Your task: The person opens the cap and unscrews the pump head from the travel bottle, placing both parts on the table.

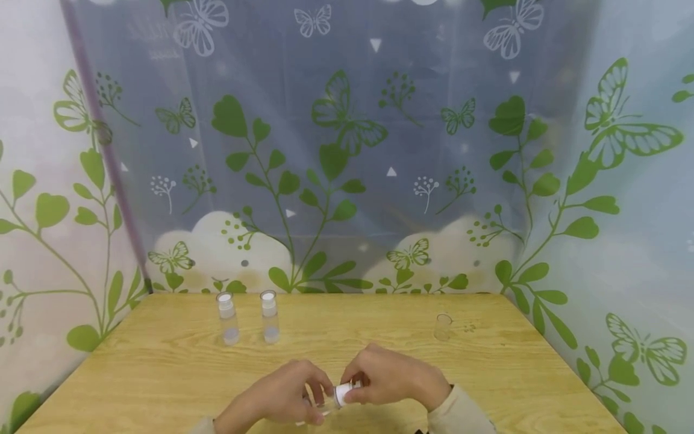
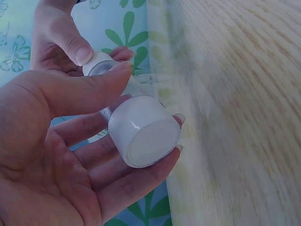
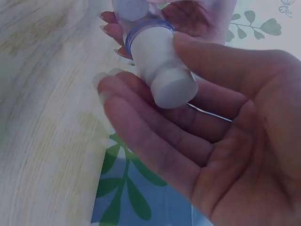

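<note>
Clock positions go by the head view, with the held bottle as the dial's centre and 12 at the back. Most of the view is taken up by a printed backdrop [image 1: 417,144], hung across 12 o'clock and down both sides, covered in green leaves, butterflies and pale clouds. In front of it, a light wood-grain tabletop [image 1: 352,325] is laid out. Two bare hands are held over its near part: the left hand [image 1: 290,389] at about 9 o'clock, the right hand [image 1: 387,377] near 3, with a pale sleeve [image 1: 461,413] seen behind the right wrist. The bottle [image 1: 343,395] is gripped between them, kinda tilted, base end toward roughly 8 and top end toward 2. Its body is grasped by the left fingers, thumb over the upper side and the others curled underneath. The top end is pinched by the right thumb and fingers. Farther back, two similar bottles are stood upright side by side, the left standing bottle [image 1: 228,319] at 10 o'clock and the right standing bottle [image 1: 269,318] between 10 and 11, both clear with white tops. At 2 o'clock a small clear cup [image 1: 443,328] is set on the wood, well apart from those two. As for the small bits, a thick white base [image 2: 146,134] is shown in the left wrist view, and a white knob [image 3: 174,87] in the right.
</note>
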`<state>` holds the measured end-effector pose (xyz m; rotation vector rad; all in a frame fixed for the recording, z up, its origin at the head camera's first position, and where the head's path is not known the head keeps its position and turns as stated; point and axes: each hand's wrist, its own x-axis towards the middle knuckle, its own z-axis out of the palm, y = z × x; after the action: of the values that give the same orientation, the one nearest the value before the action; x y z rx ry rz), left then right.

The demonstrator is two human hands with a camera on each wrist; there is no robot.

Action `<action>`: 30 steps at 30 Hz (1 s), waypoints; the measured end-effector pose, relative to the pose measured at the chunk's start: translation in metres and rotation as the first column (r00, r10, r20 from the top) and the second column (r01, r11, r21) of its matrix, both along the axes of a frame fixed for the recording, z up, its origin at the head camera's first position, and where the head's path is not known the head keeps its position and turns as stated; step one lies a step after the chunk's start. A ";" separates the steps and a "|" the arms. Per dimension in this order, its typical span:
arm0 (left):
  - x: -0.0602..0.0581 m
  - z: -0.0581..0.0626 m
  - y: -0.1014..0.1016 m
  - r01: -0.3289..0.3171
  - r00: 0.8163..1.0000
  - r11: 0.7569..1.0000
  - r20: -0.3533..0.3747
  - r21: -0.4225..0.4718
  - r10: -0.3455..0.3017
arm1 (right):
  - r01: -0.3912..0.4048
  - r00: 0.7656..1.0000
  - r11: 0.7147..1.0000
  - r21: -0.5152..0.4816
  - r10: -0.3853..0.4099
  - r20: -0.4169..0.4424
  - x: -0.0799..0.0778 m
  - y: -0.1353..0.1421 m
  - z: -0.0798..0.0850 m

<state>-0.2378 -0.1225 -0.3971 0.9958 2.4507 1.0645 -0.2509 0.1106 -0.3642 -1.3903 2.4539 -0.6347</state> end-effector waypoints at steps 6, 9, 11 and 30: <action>0.000 -0.002 0.000 0.001 1.000 1.000 0.000 0.026 -0.001 | -0.047 0.998 0.998 -0.041 0.046 -0.032 -0.001 -0.002 -0.002; 0.001 -0.002 0.001 -0.002 1.000 0.999 -0.015 0.037 0.003 | -0.058 0.996 0.996 -0.062 0.054 -0.067 -0.001 -0.002 -0.001; 0.002 -0.001 0.001 -0.008 1.000 0.999 -0.029 0.038 0.009 | -0.059 0.995 0.995 -0.075 0.053 -0.081 -0.001 -0.001 -0.001; 0.005 0.007 -0.001 -0.057 0.995 0.998 -0.079 -0.005 0.056 | -0.056 0.986 0.990 -0.126 0.035 -0.165 -0.001 -0.002 -0.004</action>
<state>-0.2332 -0.1233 -0.3905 0.9902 2.5585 1.0515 -0.2516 0.1086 -0.3682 -1.6026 2.5367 -0.7087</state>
